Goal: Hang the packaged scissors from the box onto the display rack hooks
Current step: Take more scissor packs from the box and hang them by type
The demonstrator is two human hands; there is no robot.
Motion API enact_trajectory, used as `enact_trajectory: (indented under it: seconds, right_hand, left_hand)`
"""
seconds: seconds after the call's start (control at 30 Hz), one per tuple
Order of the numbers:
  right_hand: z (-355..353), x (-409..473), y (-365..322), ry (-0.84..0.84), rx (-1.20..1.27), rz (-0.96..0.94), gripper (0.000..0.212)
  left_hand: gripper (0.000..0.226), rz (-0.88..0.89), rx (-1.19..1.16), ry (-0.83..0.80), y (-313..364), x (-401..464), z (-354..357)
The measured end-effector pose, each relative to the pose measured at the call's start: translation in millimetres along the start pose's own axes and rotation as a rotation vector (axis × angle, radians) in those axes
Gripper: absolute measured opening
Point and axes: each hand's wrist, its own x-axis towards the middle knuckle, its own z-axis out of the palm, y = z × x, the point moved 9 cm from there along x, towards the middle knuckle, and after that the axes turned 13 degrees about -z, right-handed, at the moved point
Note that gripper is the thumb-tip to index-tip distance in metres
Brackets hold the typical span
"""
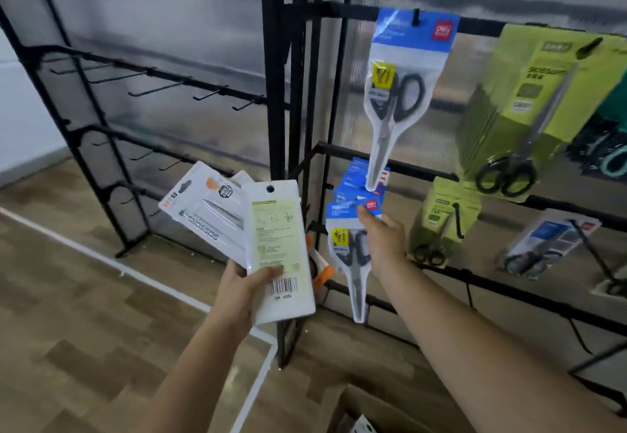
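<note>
A person's right hand [385, 239] touches a blue-topped scissors pack [349, 256] hanging vertically on the display rack [339, 11]; the left hand [244, 283] grips fanned scissors packs [276, 249] left of it.

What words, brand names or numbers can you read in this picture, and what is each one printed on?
"SCISSORS", upside down: white pack in the left hand.
"QR 5002", under the barcode: front pack in that hand.
"deli", red tag: blue-topped pack on the top hook.
"SCISSORS", blurred: green pack.
Other print is too small or blurred.
</note>
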Motion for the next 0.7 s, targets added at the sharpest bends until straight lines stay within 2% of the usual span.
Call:
enact_trajectory:
  seconds: [0.1, 0.23, 0.33, 0.43, 0.6, 0.7]
  right_hand:
    - [7.3, 1.2, 12.5, 0.097, -0.035, 0.002, 0.016]
    - [4.2, 5.6, 14.7, 0.24, -0.05, -0.023, 0.019]
    - [3.3, 7.1, 13.1, 0.263, -0.1, -0.04, 0.026]
    - [3.5, 4.3, 11.4, 0.272, -0.174, -0.078, 0.028]
    - [2.7, 2.3, 13.9, 0.33, -0.226, -0.087, 0.019]
    - [1.2, -0.6, 15.9, 0.361, -0.224, -0.064, 0.02]
  left_hand:
    - [0.042, -0.048, 0.013, -0.037, 5.9, 22.0, -8.2]
    - [0.033, -0.068, 0.014, -0.101, 10.3, 41.3, -7.2]
    - [0.043, -0.08, 0.026, -0.149, 9.5, 47.1, -4.9]
    - [0.037, -0.094, 0.023, -0.191, 7.8, 51.9, -3.8]
    - [0.038, -0.145, 0.016, -0.239, -1.1, 51.6, -4.9]
    - [0.041, -0.15, 0.021, -0.238, -2.0, 49.8, -12.0]
